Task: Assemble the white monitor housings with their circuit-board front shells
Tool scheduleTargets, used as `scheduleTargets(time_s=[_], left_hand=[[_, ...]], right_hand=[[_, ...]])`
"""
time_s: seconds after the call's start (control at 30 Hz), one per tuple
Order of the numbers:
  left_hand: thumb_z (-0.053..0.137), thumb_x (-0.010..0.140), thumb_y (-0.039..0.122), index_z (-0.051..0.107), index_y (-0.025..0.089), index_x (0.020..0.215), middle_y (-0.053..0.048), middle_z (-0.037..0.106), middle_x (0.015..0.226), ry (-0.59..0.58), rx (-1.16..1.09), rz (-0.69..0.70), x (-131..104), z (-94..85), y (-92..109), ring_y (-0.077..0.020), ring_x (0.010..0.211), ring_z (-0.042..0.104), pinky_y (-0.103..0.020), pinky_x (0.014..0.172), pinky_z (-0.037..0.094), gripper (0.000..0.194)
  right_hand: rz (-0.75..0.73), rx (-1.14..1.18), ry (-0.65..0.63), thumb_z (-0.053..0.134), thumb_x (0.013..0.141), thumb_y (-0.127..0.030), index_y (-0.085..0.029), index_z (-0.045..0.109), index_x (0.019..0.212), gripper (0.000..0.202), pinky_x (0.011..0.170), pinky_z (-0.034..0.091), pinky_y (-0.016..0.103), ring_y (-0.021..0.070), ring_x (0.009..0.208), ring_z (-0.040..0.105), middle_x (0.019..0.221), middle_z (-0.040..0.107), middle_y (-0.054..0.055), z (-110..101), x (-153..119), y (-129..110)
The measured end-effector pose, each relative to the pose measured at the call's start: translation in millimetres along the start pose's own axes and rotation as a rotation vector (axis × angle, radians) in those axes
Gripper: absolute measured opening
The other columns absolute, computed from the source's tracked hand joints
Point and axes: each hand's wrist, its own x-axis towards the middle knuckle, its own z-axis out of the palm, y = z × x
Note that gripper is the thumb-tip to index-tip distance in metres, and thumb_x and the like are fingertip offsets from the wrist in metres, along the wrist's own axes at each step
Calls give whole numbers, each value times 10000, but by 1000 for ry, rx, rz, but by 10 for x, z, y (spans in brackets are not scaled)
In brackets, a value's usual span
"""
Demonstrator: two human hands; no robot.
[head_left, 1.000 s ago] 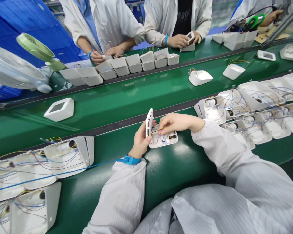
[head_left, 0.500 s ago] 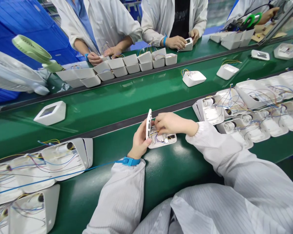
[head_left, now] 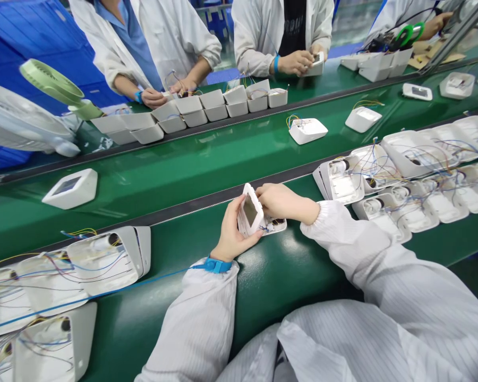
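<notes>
A white front cover with a dark display window (head_left: 250, 210) is gripped by its edges in my left hand (head_left: 233, 229), tilted over a white housing. Part of that open housing (head_left: 276, 227), with thin wires inside, shows to the right of the cover on the green bench. My right hand (head_left: 282, 202) reaches in behind the cover with bent fingers; the fingertips are hidden, and what they touch cannot be made out. A blue wrist strap (head_left: 215, 265) with a cord circles my left wrist.
Open wired housings stand at the left (head_left: 103, 260) and right (head_left: 414, 204). Beyond the bench edge, a green conveyor (head_left: 175, 175) carries white units. Across it, people in white coats handle parts beside stacked housings (head_left: 216, 106) and a green fan (head_left: 51, 82).
The cover in my left hand has turned from edge-on to show its display window, covering more of the housing. Units on the conveyor have moved left.
</notes>
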Motion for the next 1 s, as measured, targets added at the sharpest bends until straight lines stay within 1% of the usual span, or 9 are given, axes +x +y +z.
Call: scheduleTargets(time_s=[0.1, 0.17, 0.27, 0.37, 0.53, 0.6, 0.73, 0.87, 1.0], left_hand=[[744, 724, 381, 337, 204, 1461, -164, 433, 1417, -107, 266, 76, 46, -72, 75, -356, 1318, 436, -550, 1118, 353, 861], [709, 746, 350, 323, 206, 1474, -160, 421, 1414, -210, 367, 83, 79, -118, 134, -341, 1323, 428, -525, 1111, 371, 836], [691, 755, 315, 297, 215, 1497, -157, 393, 1429, -325, 429, 42, 108, -161, 185, -326, 1338, 414, -485, 1118, 375, 846], [700, 753, 325, 313, 227, 1499, -154, 369, 1455, -369, 463, 21, 109, -180, 172, -331, 1358, 388, -483, 1131, 359, 846], [722, 766, 388, 308, 251, 1506, -145, 329, 1510, -426, 482, 5, 99, -201, 103, -330, 1378, 361, -491, 1152, 326, 859], [739, 759, 455, 324, 263, 1501, -143, 325, 1525, -447, 486, 6, 105, -207, 85, -345, 1377, 356, -511, 1151, 318, 871], [732, 718, 600, 385, 261, 1475, -160, 350, 1513, -464, 486, 13, 122, -208, 60, -370, 1356, 370, -539, 1134, 324, 899], [718, 693, 650, 435, 261, 1444, -161, 395, 1467, -451, 487, 6, 120, -195, 33, -365, 1331, 386, -554, 1120, 336, 892], [739, 643, 672, 440, 270, 1435, -156, 380, 1472, -456, 488, -17, 105, -172, 30, -379, 1336, 369, -581, 1122, 327, 937]], right_hand=[[-2, 29, 35, 628, 822, -172, -158, 730, 938, 155, 761, 425, 288, 216, 895, 638, 991, 718, 89, 25, 4, 36], [56, 60, 35, 656, 809, -221, -149, 714, 899, 129, 678, 416, 272, 211, 825, 648, 919, 723, 86, 47, 14, 62], [141, 123, 12, 657, 807, -249, -131, 688, 795, 123, 591, 385, 260, 195, 714, 641, 805, 715, 79, 91, 46, 108], [148, 214, -26, 626, 798, -160, -110, 694, 780, 87, 621, 412, 256, 186, 721, 648, 820, 726, 89, 101, 67, 196], [58, 493, -146, 633, 753, -124, -147, 748, 818, 134, 663, 467, 251, 167, 730, 656, 822, 746, 32, -99, -8, 449], [99, 647, -51, 647, 757, -170, -169, 760, 849, 146, 715, 495, 257, 164, 772, 669, 848, 751, 17, -186, -34, 497], [302, 886, 338, 618, 809, -227, -168, 742, 919, 176, 786, 525, 282, 156, 842, 681, 929, 748, 42, -104, 26, 328], [319, 796, 275, 670, 794, -249, -170, 735, 901, 148, 760, 527, 281, 153, 806, 680, 891, 743, 44, 163, 127, 60], [315, 739, 273, 666, 790, -230, -171, 728, 920, 156, 730, 520, 269, 145, 779, 677, 870, 738, 34, 246, 132, 4]])
